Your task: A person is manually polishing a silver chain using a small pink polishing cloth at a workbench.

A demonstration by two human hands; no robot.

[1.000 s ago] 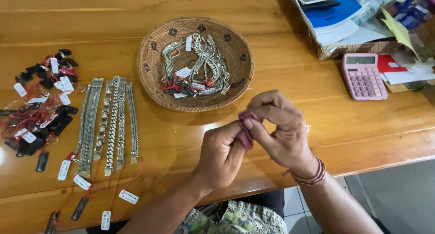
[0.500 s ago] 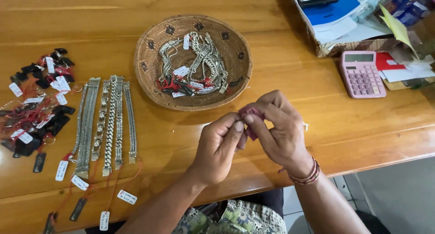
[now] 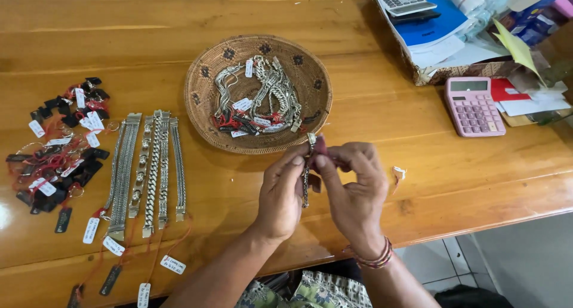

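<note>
My left hand and my right hand meet just in front of a round woven basket. Together they pinch a silver chain bracelet that hangs straight down between the fingers. A small dark red cloth shows at my right fingertips against the bracelet's top. The basket holds a heap of silver bracelets with white tags and red strings. A beaded band circles my right wrist.
Several silver bracelets lie in a row at the left, tags trailing toward the table edge. A pile of black and white tagged pieces lies far left. A pink calculator and a box of papers stand at the right.
Both hands have shifted slightly and the bracelet now hangs stretched out between them, more visible than before. The camera view moved a little.
</note>
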